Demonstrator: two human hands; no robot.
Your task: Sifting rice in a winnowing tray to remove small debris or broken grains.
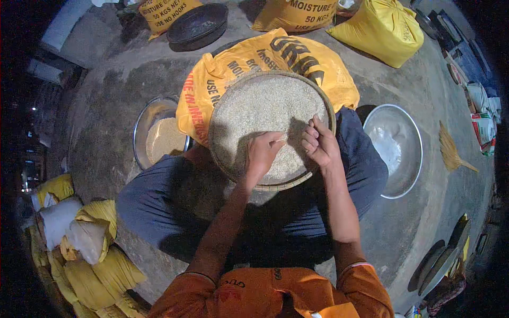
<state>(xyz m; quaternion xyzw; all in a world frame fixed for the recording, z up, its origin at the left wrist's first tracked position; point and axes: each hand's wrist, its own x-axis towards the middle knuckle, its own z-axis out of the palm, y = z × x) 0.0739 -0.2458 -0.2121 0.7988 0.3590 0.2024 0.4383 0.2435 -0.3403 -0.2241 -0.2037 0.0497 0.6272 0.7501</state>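
Note:
A round woven tray (275, 186) with a raised rim rests across my crossed legs. Pale grain, which looks like rice (260, 106), covers its bottom in a wide layer. Low over the grain near the middle is my left hand (263, 153), thumb and fingertips pinched together. At the right side of the tray my right hand (321, 143) is turned partly palm-up, with its fingers curled in and the thumb against them. Anything held in either pinch is too small to make out. A flattened yellow-orange sack (339, 91) lies beneath the tray's far side.
A metal basin (139, 139) holding a tan heap stands to the left. Another metal basin (392, 153) sits to the right, beside a straw hand broom (450, 151). Behind are a dark pan (197, 29) and a full yellow sack (379, 32). Several bags (95, 275) lie at lower left.

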